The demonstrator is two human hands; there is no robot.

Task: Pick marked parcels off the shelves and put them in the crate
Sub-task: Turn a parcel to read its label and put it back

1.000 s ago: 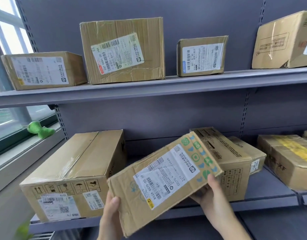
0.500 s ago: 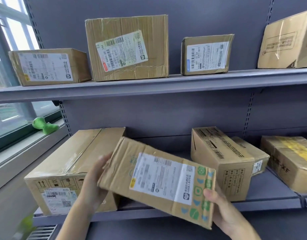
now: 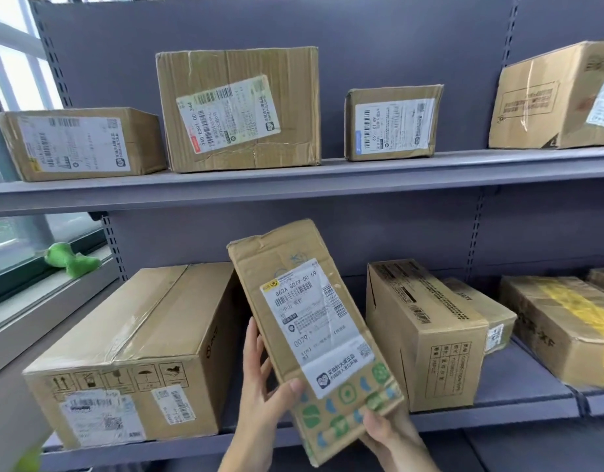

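I hold a flat cardboard parcel (image 3: 304, 321) with a white shipping label and green and blue printed icons. It stands almost upright in front of the lower shelf (image 3: 498, 408), tilted to the left at its top. My left hand (image 3: 263, 390) grips its left edge, thumb on the front face. My right hand (image 3: 384, 432) grips its bottom right corner from below. No crate is in view.
The lower shelf carries a large box (image 3: 123, 356) at left, a printed box (image 3: 426, 335) with a smaller one behind it, and a yellow-taped box (image 3: 566, 325) at right. Several labelled boxes stand on the upper shelf (image 3: 293, 183). A green toy (image 3: 72, 260) lies on the window sill.
The parcel has turned from lying tilted lengthwise to standing nearly upright. My left hand slid down its left edge; my right hand stays under the lower right corner.
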